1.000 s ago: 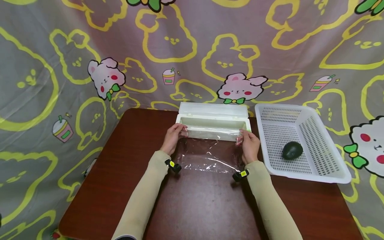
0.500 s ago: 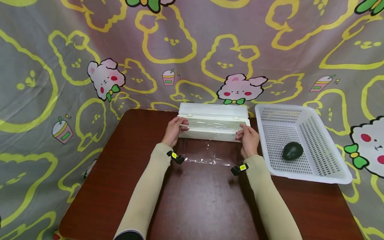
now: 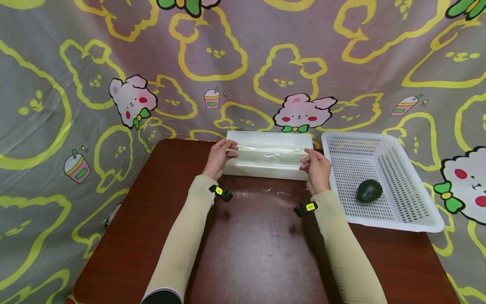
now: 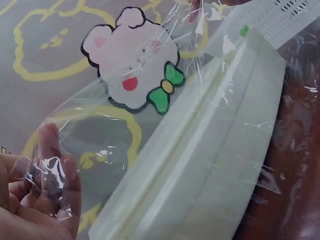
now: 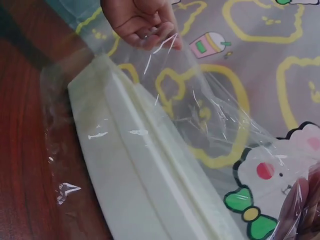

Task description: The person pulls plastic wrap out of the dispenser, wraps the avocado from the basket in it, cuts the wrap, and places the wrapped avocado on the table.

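Note:
Clear cling film [image 4: 200, 37] stretches taut between both hands over a long white cling film box [image 3: 265, 171], whose lid [image 3: 269, 138] stands raised at the back. At the box's left end, my left hand [image 3: 219, 159] pinches one corner of the film; in the left wrist view the film wraps over those fingers [image 4: 49, 135]. The opposite corner is in the grip of my right hand [image 3: 318, 169], by the box's right end. Loose film [image 5: 67, 190] hangs down past the box front towards the table. The film roll cannot be made out.
A white perforated basket [image 3: 387, 226] stands on the right, with a dark green avocado [image 3: 369, 191] inside. The brown table [image 3: 258, 253] meets a cartoon-patterned cloth [image 3: 212, 38] behind and at the sides.
Both hands have risen and moved towards the back, carrying the film's held edge up over the box. The film's lower edge has drawn back from the table's middle towards the box.

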Tool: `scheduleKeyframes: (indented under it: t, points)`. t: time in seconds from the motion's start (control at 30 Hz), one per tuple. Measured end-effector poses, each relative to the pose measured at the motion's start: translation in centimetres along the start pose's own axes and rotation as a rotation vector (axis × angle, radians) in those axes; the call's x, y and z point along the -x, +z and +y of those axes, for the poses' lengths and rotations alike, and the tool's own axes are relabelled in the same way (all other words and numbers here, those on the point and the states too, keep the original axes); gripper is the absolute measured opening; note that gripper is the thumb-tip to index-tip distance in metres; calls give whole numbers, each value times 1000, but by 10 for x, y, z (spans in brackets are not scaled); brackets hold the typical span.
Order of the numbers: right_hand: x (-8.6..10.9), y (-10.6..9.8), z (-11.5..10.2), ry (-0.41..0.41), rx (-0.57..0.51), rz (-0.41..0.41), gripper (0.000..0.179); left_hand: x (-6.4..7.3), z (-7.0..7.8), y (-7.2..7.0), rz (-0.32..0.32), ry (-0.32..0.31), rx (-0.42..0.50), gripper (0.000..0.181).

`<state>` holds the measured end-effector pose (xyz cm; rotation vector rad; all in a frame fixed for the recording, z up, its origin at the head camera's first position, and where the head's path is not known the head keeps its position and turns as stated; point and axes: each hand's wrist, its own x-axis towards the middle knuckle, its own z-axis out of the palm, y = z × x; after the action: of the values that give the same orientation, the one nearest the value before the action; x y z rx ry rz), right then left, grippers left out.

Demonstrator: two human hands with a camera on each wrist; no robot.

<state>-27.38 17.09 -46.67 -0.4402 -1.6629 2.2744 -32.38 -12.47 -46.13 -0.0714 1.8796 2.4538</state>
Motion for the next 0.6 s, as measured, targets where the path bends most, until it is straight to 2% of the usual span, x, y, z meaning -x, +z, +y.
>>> scheduleKeyframes:
  t: [0.23, 0.4, 0.6]
  points:
    - [0, 0, -11, 25, -16, 1, 24, 1, 8, -1, -13, 2, 9, 24]
    - [0, 1, -15, 30, -23, -14, 30, 1, 12, -1, -17, 1, -1, 25]
    - [0, 1, -21, 21, 12, -23, 25, -1, 18, 2, 0, 14, 19, 26]
